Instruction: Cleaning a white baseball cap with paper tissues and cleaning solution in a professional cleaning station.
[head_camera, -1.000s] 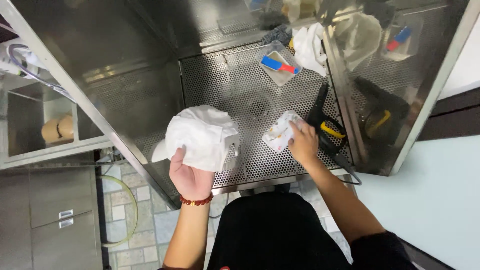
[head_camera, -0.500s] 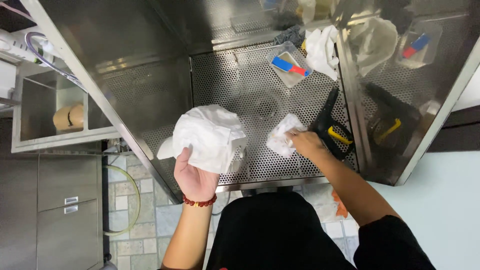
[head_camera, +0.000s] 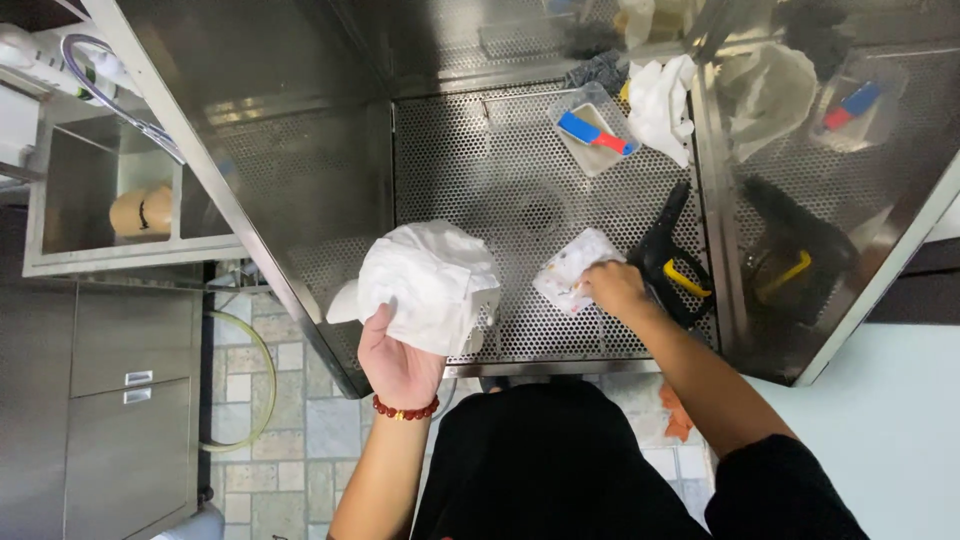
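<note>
My left hand (head_camera: 397, 350), with a red bead bracelet on the wrist, grips the lower edge of a large crumpled white cloth (head_camera: 428, 280) held over the front of a perforated steel tray (head_camera: 480, 170). My right hand (head_camera: 615, 288) presses a small white patterned wipe (head_camera: 570, 270) flat on the perforated surface, to the right of the cloth. Both arms reach in from the bottom of the head view over my black top.
A black spray gun with a yellow trigger (head_camera: 672, 262) lies just right of my right hand. At the back sit a clear tub with a blue-and-red tool (head_camera: 594, 130) and a bunched white rag (head_camera: 658, 105). Steel walls (head_camera: 300, 150) enclose the tray; a tiled floor lies below.
The view has shifted slightly. My right hand with the small wipe has moved a little left over the tray; my left hand keeps its hold on the white cloth.
</note>
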